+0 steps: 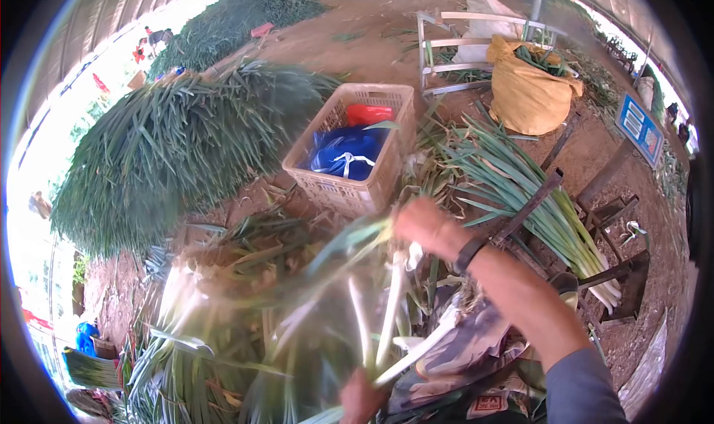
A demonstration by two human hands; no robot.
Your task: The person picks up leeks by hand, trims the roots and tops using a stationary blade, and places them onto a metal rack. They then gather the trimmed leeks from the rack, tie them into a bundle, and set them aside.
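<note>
My right hand (425, 227), with a dark band on its wrist, is closed on green leaves near the middle of the view; the leaves are blurred by motion. Lower down, my left hand (362, 396) is wrapped round several green onions (390, 312), whose white stalks fan upward and to the right from it. One stalk's roots lie over the patterned cloth on my lap (446, 368). A loose heap of green onions (223, 349) spreads out to the left of my hands, partly blurred.
A plastic crate (342, 193) with blue and red things stands ahead. Trimmed green onions (535, 193) lie on a metal rack (535, 204) at the right. Behind are a yellow sack (528, 93), a blue sign (639, 129) and a large green onion pile (178, 141).
</note>
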